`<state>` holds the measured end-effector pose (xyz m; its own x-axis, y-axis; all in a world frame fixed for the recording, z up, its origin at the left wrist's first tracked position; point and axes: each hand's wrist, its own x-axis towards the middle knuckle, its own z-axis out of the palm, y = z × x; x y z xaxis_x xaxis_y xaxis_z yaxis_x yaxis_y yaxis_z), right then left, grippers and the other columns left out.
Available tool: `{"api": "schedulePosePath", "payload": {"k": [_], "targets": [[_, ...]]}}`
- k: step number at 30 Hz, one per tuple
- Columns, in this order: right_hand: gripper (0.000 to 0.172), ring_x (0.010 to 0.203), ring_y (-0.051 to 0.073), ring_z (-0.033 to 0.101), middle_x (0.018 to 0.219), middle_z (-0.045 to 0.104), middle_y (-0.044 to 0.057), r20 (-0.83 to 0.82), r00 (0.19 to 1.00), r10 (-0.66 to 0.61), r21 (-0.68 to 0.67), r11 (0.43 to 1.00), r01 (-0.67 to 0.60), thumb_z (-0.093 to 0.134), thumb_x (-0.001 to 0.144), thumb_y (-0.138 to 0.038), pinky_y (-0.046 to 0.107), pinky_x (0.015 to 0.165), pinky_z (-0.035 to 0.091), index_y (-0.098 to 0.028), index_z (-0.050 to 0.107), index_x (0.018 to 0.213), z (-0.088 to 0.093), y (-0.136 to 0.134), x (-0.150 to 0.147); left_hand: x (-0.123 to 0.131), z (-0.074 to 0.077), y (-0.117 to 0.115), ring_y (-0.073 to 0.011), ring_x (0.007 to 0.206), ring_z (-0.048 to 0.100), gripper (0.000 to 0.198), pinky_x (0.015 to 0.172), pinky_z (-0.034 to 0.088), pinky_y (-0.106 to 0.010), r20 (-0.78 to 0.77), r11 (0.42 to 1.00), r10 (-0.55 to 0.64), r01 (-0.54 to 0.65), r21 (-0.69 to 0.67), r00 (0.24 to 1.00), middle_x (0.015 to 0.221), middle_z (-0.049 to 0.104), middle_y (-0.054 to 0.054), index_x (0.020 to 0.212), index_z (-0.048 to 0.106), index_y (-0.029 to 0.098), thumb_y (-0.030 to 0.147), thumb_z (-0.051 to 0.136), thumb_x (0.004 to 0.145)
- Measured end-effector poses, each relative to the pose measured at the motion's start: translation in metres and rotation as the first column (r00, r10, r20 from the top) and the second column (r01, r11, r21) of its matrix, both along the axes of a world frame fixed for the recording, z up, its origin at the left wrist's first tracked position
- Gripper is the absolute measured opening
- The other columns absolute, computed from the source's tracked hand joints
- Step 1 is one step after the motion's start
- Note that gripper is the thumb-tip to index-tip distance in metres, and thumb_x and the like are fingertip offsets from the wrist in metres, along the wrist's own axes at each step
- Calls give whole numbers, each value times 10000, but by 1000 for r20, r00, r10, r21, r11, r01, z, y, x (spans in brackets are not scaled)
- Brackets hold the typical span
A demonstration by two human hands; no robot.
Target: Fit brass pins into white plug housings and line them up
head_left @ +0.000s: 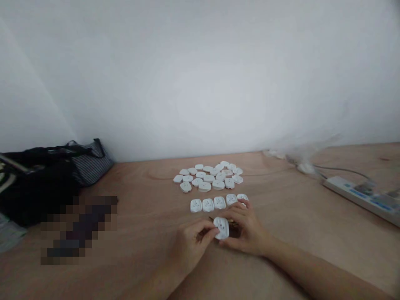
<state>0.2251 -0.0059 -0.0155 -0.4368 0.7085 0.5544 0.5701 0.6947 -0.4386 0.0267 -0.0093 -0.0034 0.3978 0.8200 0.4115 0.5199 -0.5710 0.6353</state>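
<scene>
A white, rounded-square plastic socket cover (222,227) with small holes is held tilted up just above the table. My left hand (193,241) pinches its left edge between thumb and fingers. On the other side my right hand (246,229) is closed around its right edge. Small brass-coloured bits show behind the cover by the right fingers; what they are I cannot make out. Just beyond the hands lies a row of several similar white covers (208,204), the rightmost partly hidden by my right fingers.
Farther back a loose group of several white plastic pieces (208,178) lies on the wooden table (140,233). To the right are a power strip (359,193) with a cable and a clear plastic bag (308,156). A black bag (37,183) and a blurred-out dark object (81,229) lie left.
</scene>
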Motion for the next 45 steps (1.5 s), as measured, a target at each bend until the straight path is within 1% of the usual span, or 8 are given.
{"api": "schedulePosePath", "payload": {"k": [7,10,16,23,28,32,37,45], "targets": [[461,914,234,573,929,677,33,0,1000,24,6,1000,-24,692,690,-514,447,944,261,-255,588,1057,2,-2,1,4,0,3,-139,588,554,180,551,452,-223,74,989,125,-119,-85,989,676,615,3,775,643,163,270,746,672],[480,930,231,568,958,675,24,-3,1000,28,3,1000,-28,690,695,-521,444,949,251,-265,574,1084,1,-2,3,-5,3,8,-145,630,567,139,593,464,-239,67,990,126,-122,-65,990,733,632,-14,847,633,161,283,638,780],[428,961,249,552,1012,665,43,-49,999,19,-46,999,-22,672,738,-472,450,940,259,-260,569,1095,1,-1,7,-30,15,18,-166,804,602,108,742,480,-270,-75,990,-132,135,36,988,851,640,-29,893,664,194,200,576,832],[457,967,244,543,1025,657,28,-42,998,36,-47,998,-38,694,721,-461,451,961,230,-268,555,1112,1,0,5,-28,13,16,-215,888,552,285,805,452,-354,-274,882,-125,233,409,954,984,599,-71,1113,620,239,259,595,829],[457,944,238,552,990,662,25,-52,998,23,-50,998,-26,704,707,-468,442,952,237,-271,569,1096,3,-2,7,-41,17,22,-203,870,581,207,772,477,-303,-311,968,-162,212,135,936,954,602,-48,987,652,216,250,643,783],[459,948,237,551,1002,660,27,-42,999,23,-50,998,-25,708,702,-462,431,933,256,-268,575,1096,5,-2,8,-50,12,30,-180,839,604,174,732,479,-258,-287,981,-191,188,-39,939,933,620,-30,962,665,215,206,614,796],[464,945,239,549,994,658,31,-47,999,24,-49,998,-27,704,696,-478,439,935,253,-258,578,1085,1,-1,8,-48,1,37,-155,706,595,137,652,456,-238,-238,991,-137,134,-29,962,755,618,-13,736,641,172,181,546,834],[494,951,246,544,1023,658,44,-32,996,86,-65,994,-88,692,706,-473,436,923,267,-262,560,1133,5,-2,6,-25,5,19,-138,722,635,83,676,479,-224,18,992,-61,58,110,998,774,672,12,864,619,197,171,541,855]]}}
